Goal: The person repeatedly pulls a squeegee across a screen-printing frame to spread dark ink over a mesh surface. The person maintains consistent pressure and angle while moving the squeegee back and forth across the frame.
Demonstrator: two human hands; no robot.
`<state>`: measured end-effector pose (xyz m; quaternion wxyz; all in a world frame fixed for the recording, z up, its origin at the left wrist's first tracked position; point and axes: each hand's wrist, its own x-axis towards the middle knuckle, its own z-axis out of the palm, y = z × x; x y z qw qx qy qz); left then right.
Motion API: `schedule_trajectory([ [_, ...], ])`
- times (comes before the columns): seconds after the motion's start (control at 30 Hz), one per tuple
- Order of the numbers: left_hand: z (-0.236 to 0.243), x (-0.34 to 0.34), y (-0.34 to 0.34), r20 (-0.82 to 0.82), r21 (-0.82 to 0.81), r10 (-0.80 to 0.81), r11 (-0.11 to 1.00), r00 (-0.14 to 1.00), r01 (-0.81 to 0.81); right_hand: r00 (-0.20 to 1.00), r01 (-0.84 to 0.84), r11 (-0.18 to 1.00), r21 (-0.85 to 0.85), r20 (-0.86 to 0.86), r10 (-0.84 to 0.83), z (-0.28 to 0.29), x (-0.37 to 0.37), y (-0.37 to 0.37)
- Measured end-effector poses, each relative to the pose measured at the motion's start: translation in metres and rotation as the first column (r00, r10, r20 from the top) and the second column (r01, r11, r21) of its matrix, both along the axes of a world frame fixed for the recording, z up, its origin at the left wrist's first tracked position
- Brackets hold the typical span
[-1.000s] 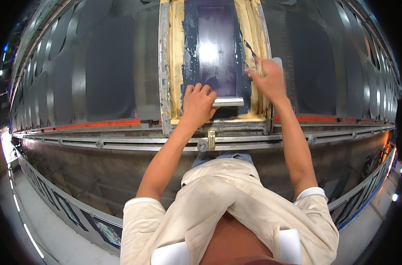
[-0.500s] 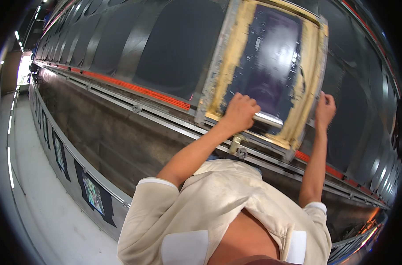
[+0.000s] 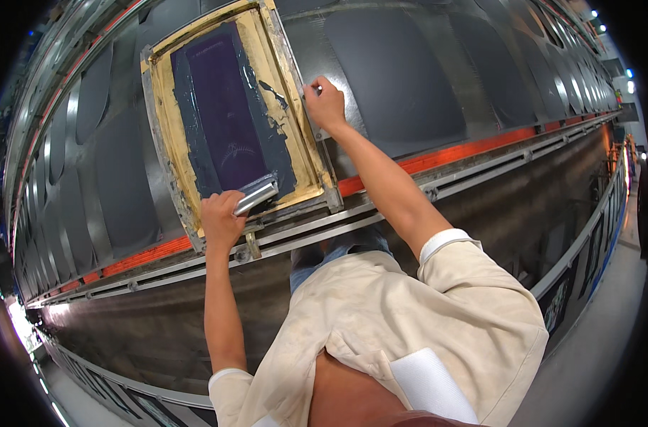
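Within yellowed frame point(image 3: 169, 142), dark paste point(image 3: 198, 132); left grip point(image 3: 222, 217) holds silver bar point(image 3: 256, 198).

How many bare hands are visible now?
2: the left hand grips the silver bar near the bottom of the yellow-edged frame; the right hand is by that frame's right edge. No others show.

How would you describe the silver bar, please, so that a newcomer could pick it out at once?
Over the row of dark panels lies a frame with a yellowish border. At its near end, the left hand grips the silver bar. Its short, shiny body sets it apart from the dull, smeared frame.
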<state>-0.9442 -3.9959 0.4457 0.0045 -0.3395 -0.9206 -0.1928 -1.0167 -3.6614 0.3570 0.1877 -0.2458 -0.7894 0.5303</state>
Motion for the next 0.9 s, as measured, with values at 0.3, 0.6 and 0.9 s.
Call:
schedule_trajectory([
  [0.3, -0.018, 0.028, -0.012, -0.002, 0.033, -0.076, 0.997, 0.997, 0.076, 0.976, 0.034, 0.971, 0.235, 0.200, -0.082, -0.005, -0.009, 0.010],
  [0.6, -0.039, -0.120, 0.017, -0.165, 0.026, -0.068, 0.997, 0.984, 0.073, 0.743, -0.332, 0.902, 0.278, 0.666, 0.069, 0.045, -0.029, 0.027],
  [0.9, -0.051, -0.389, 0.085, -0.218, 0.052, -0.030, 0.998, 0.975, 0.042, 0.776, -0.598, 0.691, 0.407, 0.078, 0.626, 0.066, -0.227, 0.022],
])
